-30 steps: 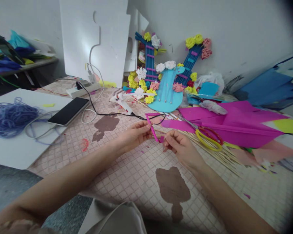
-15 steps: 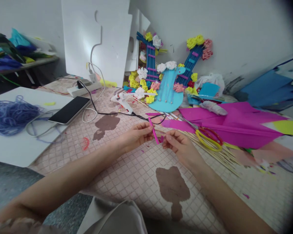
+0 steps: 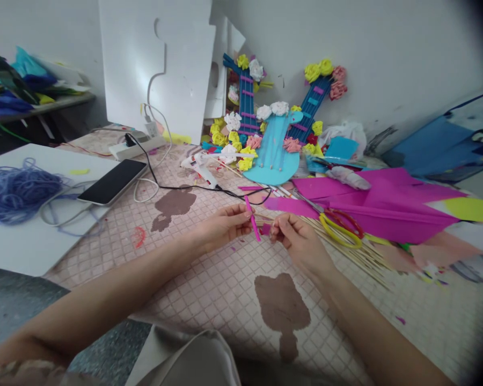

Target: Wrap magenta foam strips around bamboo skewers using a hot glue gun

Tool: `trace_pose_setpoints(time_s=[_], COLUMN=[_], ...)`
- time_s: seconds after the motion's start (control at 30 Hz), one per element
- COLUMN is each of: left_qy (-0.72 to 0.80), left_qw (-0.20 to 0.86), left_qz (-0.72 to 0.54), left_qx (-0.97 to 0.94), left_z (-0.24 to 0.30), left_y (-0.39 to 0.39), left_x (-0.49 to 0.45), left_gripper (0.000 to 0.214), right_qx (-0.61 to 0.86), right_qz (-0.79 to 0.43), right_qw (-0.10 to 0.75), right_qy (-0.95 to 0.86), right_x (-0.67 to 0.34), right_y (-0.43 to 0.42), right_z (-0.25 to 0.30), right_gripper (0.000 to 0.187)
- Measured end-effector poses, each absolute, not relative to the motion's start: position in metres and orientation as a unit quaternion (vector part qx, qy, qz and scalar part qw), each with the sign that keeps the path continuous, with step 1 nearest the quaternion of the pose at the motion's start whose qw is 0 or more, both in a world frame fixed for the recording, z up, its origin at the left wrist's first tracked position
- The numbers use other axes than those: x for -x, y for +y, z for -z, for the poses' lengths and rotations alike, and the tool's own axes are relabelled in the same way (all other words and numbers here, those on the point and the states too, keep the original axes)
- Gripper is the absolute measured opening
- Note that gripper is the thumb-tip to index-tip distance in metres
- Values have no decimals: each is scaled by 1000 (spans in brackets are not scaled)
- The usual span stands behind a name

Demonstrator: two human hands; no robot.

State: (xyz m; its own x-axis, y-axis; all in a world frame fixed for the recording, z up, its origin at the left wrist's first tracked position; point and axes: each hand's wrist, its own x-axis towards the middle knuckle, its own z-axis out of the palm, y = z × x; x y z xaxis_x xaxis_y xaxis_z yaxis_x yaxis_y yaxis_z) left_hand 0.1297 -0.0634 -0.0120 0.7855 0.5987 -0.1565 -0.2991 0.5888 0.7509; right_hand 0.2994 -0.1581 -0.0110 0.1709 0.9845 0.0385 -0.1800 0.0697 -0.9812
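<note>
My left hand (image 3: 227, 226) pinches a thin magenta rolled-paper stick (image 3: 256, 229) between thumb and fingers, tilted just above the checked tablecloth. Close to its right, my right hand (image 3: 300, 240) has the fingers curled to the thumb; whatever they may hold is hidden. A gap separates it from the stick. Small magenta scraps (image 3: 265, 229) lie behind and between the hands. Right of my right hand are scissors (image 3: 342, 237) with yellow and red handles, resting by several thin wooden skewers (image 3: 364, 262) and magenta paper sheets (image 3: 394, 209).
A white glue gun (image 3: 201, 167) with a black cable (image 3: 177, 187) lies behind my hands. Paper-flower-trimmed blue instrument shapes (image 3: 273, 153) lean at the wall. To the left are a phone (image 3: 112, 182), a power strip (image 3: 134, 147) and purple yarn (image 3: 20, 190) on white board.
My right hand has shifted slightly away from the magenta stick, its fingers curling more. My left hand keeps its pinch on the stick. The whole view has drifted a little.
</note>
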Motion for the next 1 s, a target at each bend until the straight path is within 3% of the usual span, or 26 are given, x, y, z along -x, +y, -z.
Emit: trace_pose_setpoints(time_s=[0.23,0.37,0.47,0.53,0.63,0.73,1.0], left_qy=[199,199,197,198,194,192,205], left_qw=[870,872,874,876,878,878,863], left_qz=[-260,-260,-257,-255,-256,-266,-308], left_qx=[-370,-365,-361,-358,-354,-347,-343], left_z=[12,11,10,10,11,11,10], left_y=[-63,-63,-64,-64,-64,-64,-64], left_x=[-129,-129,-129,-129,-129,-129,-129], left_gripper=[22,23,23,22,20,19,16], right_qx=[495,560,600,607,587,550,527], right_qz=[-458,-355,-300,-288,-293,-272,-157], right_qw=[600,547,527,522,501,484,390], right_qy=[-429,-512,-521,-526,-564,-624,-738], right_x=[-305,-309,-308,-305,-298,-290,-277], right_y=[-156,-160,-165,-166,-166,-167,-177], right_z=[13,7,2,1,2,2,4], right_gripper=[20,16,38,42,18,33,47])
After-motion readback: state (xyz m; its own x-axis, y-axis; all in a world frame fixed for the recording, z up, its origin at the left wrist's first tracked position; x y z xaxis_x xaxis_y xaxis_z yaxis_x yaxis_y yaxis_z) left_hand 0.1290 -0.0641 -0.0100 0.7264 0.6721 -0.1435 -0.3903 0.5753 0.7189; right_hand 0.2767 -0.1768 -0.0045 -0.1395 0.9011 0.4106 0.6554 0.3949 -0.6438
